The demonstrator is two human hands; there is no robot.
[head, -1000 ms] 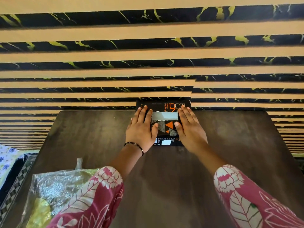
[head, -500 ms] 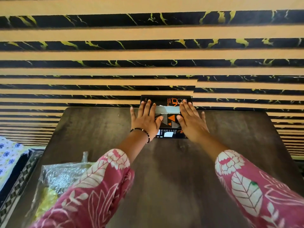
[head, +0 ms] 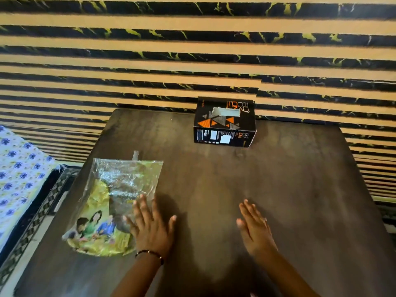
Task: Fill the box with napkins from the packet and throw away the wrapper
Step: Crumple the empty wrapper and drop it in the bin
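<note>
The box [head: 225, 122] stands at the far edge of the bench [head: 278, 189], close against the striped wall [head: 192, 50], probably set there to be out of the way. Its top slot shows something pale inside, most likely napkins, though how full it is cannot be told. No loose napkins lie anywhere on the bench.

The wrapper [head: 111, 202] lies flat at the near left of the bench, well apart from the box. It looks slack and see-through in its far half, with a printed yellow picture at its near end, and seems to hold nothing.

The left hand [head: 150, 228] is spread flat with straight fingers, and its fingertips overlap the wrapper's right edge; its grip is slack and holds nothing. It seems placed to gather the wrapper. The right hand [head: 255, 228] lies flat and bare over the bench, fingers straight, gripping nothing.

Judging by this, filling looks done and throwing away the wrapper remains. No bin is in view.
</note>
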